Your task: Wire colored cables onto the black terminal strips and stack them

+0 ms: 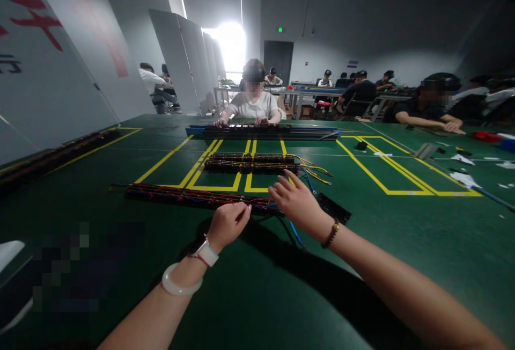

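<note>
A long dark strip (173, 195) with red and blue wires lies across the green table in front of me. My left hand (228, 224) is closed at the strip's near edge, thumb pressed to the fingers; anything between them is too small to make out. My right hand (295, 199) hovers over the strip's right end, its fingers apart and holding nothing visible. Blue wires (295, 232) run out below that hand. Beside it lies a flat black piece (333, 209). Farther back is a bundle of dark strips (249, 163) with yellow and blue wire ends.
Yellow tape (388, 192) marks rectangles on the green table (402, 248). Across it, a person (257, 104) touches a long blue and black assembly (265, 133). Another dark strip (60, 151) lies at the left edge. Scraps (464, 179) and another person (430, 106) are at right.
</note>
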Tool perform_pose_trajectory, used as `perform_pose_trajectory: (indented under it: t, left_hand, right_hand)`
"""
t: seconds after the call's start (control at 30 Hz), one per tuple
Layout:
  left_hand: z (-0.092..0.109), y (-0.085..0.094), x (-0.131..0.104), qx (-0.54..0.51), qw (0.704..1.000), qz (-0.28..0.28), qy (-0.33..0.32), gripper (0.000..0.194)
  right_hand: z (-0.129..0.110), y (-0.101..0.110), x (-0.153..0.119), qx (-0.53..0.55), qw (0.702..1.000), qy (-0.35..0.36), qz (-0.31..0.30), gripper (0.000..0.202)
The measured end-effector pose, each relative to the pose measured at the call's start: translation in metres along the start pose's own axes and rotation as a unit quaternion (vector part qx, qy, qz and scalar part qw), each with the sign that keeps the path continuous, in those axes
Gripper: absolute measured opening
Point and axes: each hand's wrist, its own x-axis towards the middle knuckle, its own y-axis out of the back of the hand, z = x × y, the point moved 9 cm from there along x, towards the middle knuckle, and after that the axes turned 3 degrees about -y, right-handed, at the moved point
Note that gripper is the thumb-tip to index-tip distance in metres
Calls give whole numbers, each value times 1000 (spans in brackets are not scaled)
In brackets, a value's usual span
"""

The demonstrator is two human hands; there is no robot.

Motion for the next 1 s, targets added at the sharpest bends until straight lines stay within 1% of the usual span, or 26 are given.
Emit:
perform_pose_trajectory:
  t: [0.1, 0.2, 0.27, 0.33, 0.4, 0.43, 0.47, 0.53, 0.57, 0.67, 0.73, 0.77, 0.83, 0.9, 1.0]
  left_hand:
    - [1, -1, 0, -6, 1000, -6, 3, 36]
    - [3, -3, 1, -24, 999, -22, 11, 36]
    - [5, -6, 2, -54, 998, -38, 26, 36]
    - [9, -12, 3, -112, 990, -62, 54, 36]
    - [16, -25, 3, -204, 969, -103, 93, 36]
    - [21, -35, 3, -257, 950, -133, 117, 35]
    - [26, -46, 1, -311, 924, -168, 145, 35]
    - [37, -71, -4, -410, 857, -234, 207, 32]
    - [41, -81, -7, -449, 821, -257, 242, 31]
    - [56, -105, -13, -548, 713, -294, 322, 28]
    - [69, -115, -11, -596, 657, -310, 342, 26]
    - [75, -119, -9, -614, 638, -311, 345, 24]
    - [87, -127, -3, -644, 611, -304, 345, 22]
    - [95, -136, 2, -667, 586, -286, 360, 22]
    - [101, -148, 7, -703, 541, -245, 390, 16]
  right_hand:
    - [34, -17, -15, -31, 997, -40, -52, 18]
    - [60, -40, -27, -12, 992, -79, -99, 19]
    - [67, -53, -35, 0, 990, -80, -115, 22]
    - [69, -64, -42, 7, 990, -74, -118, 24]
    - [71, -73, -48, 14, 990, -75, -117, 26]
    - [71, -77, -50, 19, 990, -77, -115, 27]
    - [72, -80, -52, 24, 990, -79, -114, 28]
    - [72, -86, -54, 33, 990, -79, -110, 29]
    - [71, -87, -54, 37, 991, -76, -108, 30]
    - [69, -89, -55, 48, 991, -65, -105, 29]
    - [67, -90, -56, 53, 990, -64, -110, 29]
    - [67, -91, -56, 56, 990, -66, -115, 29]
    - [66, -94, -58, 65, 987, -72, -129, 29]
    - [65, -96, -60, 77, 984, -75, -141, 30]
    - [66, -97, -62, 92, 981, -84, -152, 31]
